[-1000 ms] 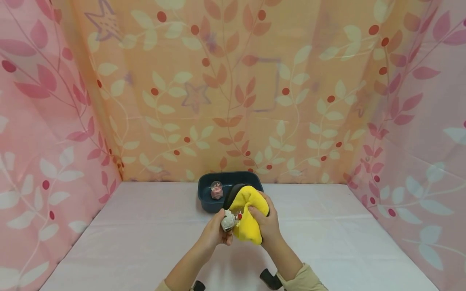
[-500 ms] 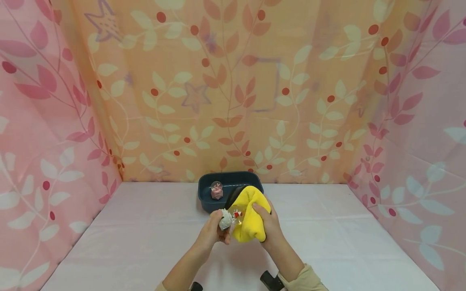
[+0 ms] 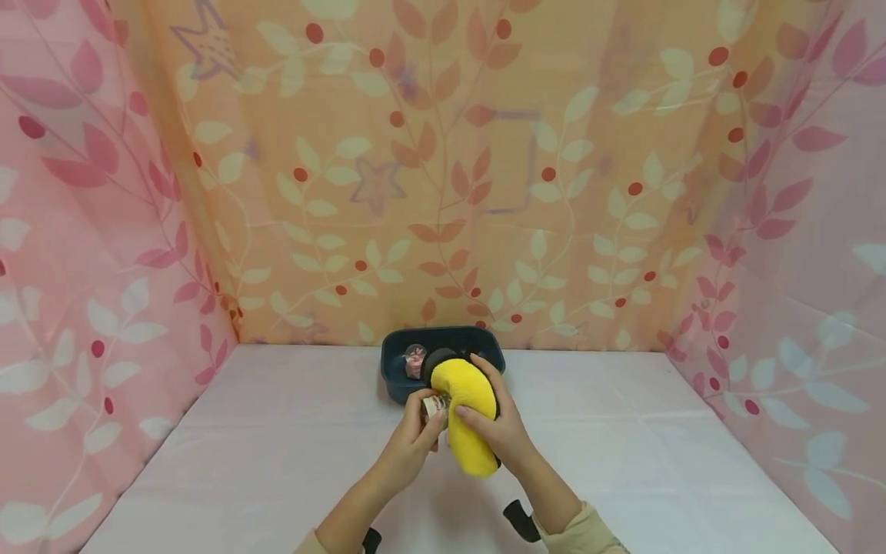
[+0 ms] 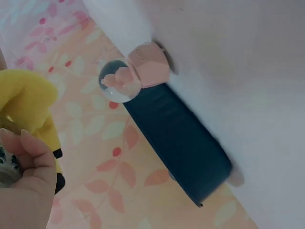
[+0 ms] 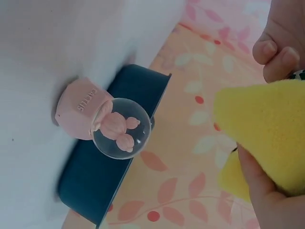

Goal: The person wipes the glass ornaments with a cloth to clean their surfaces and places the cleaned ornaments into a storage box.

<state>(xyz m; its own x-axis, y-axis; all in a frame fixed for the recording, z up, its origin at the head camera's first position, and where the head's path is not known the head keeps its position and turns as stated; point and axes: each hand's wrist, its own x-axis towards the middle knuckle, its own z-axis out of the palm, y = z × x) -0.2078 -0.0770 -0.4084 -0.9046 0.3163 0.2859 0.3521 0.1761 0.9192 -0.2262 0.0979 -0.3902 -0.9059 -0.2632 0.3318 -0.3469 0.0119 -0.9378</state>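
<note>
My left hand (image 3: 404, 452) grips a small snow globe by its whitish base (image 3: 434, 406), which has dark green marks in the left wrist view. A yellow cloth (image 3: 472, 396) with black edging is in my right hand (image 3: 504, 432), thumb pressed into it from the near side. The cloth lies against the globe and covers its clear ball. In the right wrist view, fingertips of the left hand (image 5: 281, 55) show just above the cloth. A pink snow globe with a cactus inside its ball (image 4: 150, 64) stands on the table, mostly hidden in the head view.
A dark blue basin (image 3: 400, 389) sits at the back of the white table (image 3: 304, 431). Another pink globe (image 3: 415, 362) is inside it at the left. Patterned curtains (image 3: 443, 169) enclose the back and sides.
The held globe has turned, and its clear ball with the red and white figure has gone under the cloth. The cloth is folded closer round it. The head view has shifted slightly.
</note>
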